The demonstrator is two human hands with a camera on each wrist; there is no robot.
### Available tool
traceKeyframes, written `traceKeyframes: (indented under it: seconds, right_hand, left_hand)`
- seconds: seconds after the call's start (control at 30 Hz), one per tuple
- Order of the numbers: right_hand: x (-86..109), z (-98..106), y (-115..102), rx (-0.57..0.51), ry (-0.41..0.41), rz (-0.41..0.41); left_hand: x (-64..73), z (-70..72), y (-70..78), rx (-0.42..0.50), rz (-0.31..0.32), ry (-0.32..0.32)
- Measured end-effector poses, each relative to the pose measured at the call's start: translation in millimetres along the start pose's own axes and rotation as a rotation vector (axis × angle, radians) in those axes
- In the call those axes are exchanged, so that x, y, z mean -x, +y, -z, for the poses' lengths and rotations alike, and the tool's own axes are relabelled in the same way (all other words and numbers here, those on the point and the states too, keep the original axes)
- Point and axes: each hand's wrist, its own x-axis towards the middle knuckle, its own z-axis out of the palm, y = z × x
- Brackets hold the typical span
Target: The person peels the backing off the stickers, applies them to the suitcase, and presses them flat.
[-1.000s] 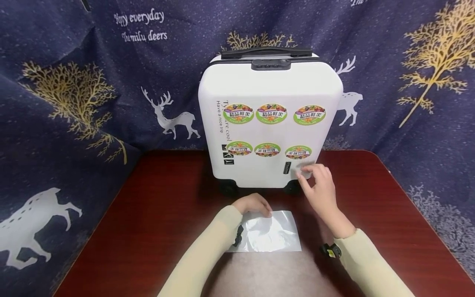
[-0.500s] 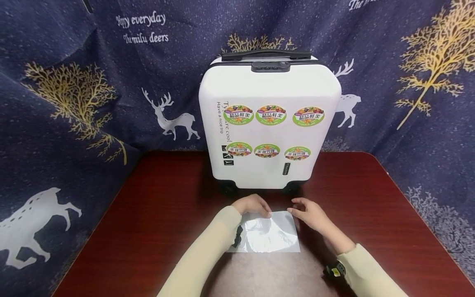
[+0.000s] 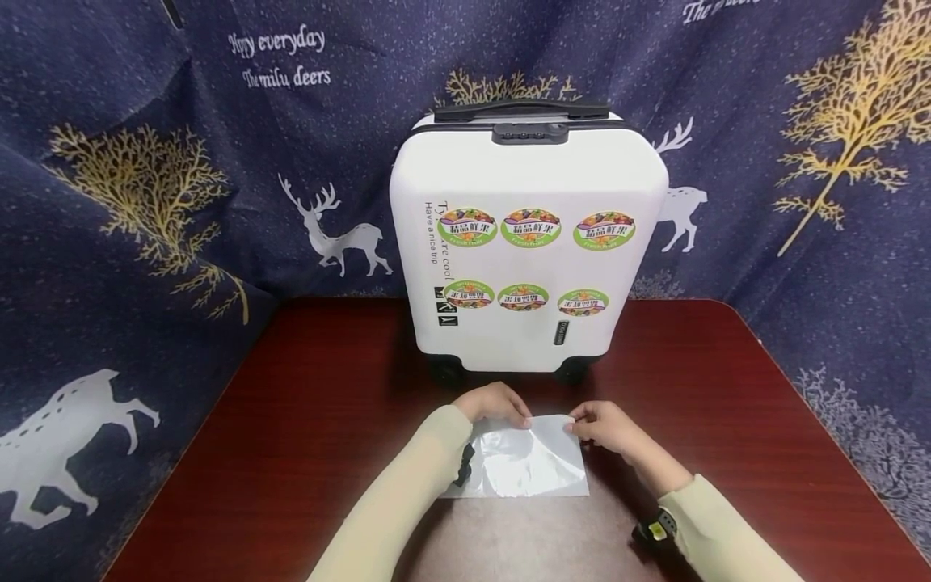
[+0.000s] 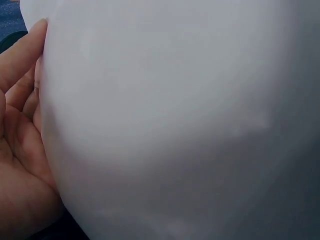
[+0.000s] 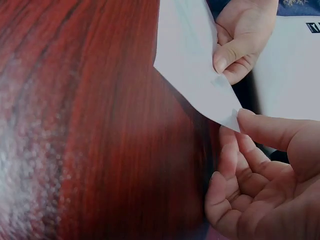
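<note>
A glossy white sheet [image 3: 531,469] is held up off the table in front of the suitcase. My left hand [image 3: 496,402] pinches its upper edge between thumb and fingers; in the left wrist view the sheet [image 4: 160,100] fills most of the picture. At the upper right corner my right hand [image 3: 607,426] pinches the sheet between thumb and forefinger, the other fingers curled below, as the right wrist view shows. The white suitcase [image 3: 527,174] stands upright behind both hands. Oval fruit stickers [image 3: 531,228] in two rows are on its front.
The dark red wooden table [image 3: 313,428] lies under everything. A navy cloth [image 3: 349,121] printed with white deer and golden trees hangs behind and at both sides. Black wheels [image 3: 446,370] are under the suitcase.
My right hand has come down and left from the suitcase's lower right to the sheet's corner and now pinches it. My left hand stays on the upper edge.
</note>
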Motion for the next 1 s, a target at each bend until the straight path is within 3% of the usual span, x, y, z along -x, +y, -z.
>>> traceKeyframes:
  seconds: [0.53,1.0]
  right_hand:
    - [-1.6,-1.9,2.6,0.005,0.054,-0.033]
    - [-1.5,6.9,4.1,-0.007,0.055,-0.074]
  left_hand:
    - [1.7,1.2,-1.5,0.021,0.006,-0.006]
    - [2.1,9.4,-3.1,-0.074,-0.054,-0.064]
